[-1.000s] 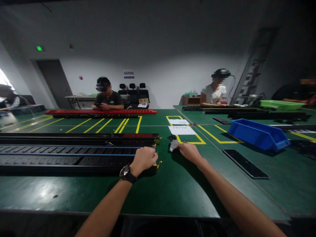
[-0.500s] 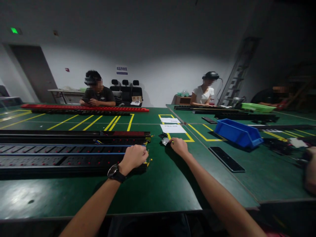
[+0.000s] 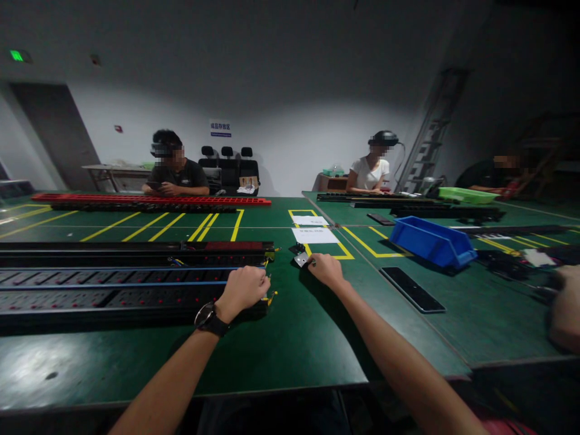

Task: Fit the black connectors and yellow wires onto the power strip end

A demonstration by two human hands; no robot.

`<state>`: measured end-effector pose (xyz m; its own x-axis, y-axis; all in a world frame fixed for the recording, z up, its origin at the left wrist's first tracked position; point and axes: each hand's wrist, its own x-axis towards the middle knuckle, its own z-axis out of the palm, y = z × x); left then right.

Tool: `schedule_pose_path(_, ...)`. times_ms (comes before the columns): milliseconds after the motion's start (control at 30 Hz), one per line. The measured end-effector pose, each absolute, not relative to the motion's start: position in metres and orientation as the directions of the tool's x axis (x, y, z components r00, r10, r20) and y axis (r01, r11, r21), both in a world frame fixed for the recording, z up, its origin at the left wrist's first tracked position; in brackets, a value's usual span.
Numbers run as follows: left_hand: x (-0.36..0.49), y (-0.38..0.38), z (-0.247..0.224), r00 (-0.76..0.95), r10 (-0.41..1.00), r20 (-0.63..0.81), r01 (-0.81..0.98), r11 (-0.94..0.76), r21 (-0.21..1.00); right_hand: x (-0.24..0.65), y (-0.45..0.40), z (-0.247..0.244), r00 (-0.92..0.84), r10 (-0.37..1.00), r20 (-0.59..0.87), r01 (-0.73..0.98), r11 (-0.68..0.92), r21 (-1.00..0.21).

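Note:
Long black power strips (image 3: 149,297) with red dots lie side by side on the left, and yellow wire ends stick out at their right ends. My left hand (image 3: 246,285), wearing a watch, rests over the end of the nearer strips with its fingers curled closed; what lies under the fingertips is hidden. To the right of the strip ends, my right hand (image 3: 327,269) is closed in a pinch at the edge of a small silvery metal plate (image 3: 301,260). Small black parts (image 3: 298,248) lie just behind the plate.
White paper labels (image 3: 312,235) lie inside yellow tape. At right are a phone (image 3: 411,290), a blue bin (image 3: 430,243) and another person's hand (image 3: 565,308). Across the green table (image 3: 290,356), a red rail (image 3: 149,199) lies before a seated person (image 3: 174,175).
The view has shifted slightly, so everything sits a little further left. The metal plate by my right fingers has turned slightly. My left hand keeps its place on the strips.

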<state>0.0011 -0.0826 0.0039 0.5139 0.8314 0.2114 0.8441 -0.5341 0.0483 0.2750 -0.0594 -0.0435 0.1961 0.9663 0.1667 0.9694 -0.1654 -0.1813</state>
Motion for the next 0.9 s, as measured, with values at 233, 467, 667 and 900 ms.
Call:
schedule_pose_path(233,0.001,-0.082,0.003,0.515,0.829,0.22,0.841,-0.538,0.057,0.278,-0.065,-0.043,0.197,0.969,0.151,0.969,-0.169,-0.18)
schedule_pose_path(467,0.0,-0.081,0.001,0.512,0.829,0.224,0.844,-0.535,0.05,0.277,-0.065,-0.043,0.193,0.97,0.151,0.97,-0.166,-0.176)
schedule_pose_path(667,0.0,-0.08,0.001,0.519,0.826,0.22,0.841,-0.539,0.04,0.279,-0.066,-0.043,0.169,0.972,0.161,0.973,-0.139,-0.182)
schedule_pose_path(900,0.001,-0.081,0.003,0.5,0.842,0.203,0.853,-0.519,0.053,0.297,-0.067,-0.035,0.304,0.903,0.304,0.907,-0.176,-0.383)
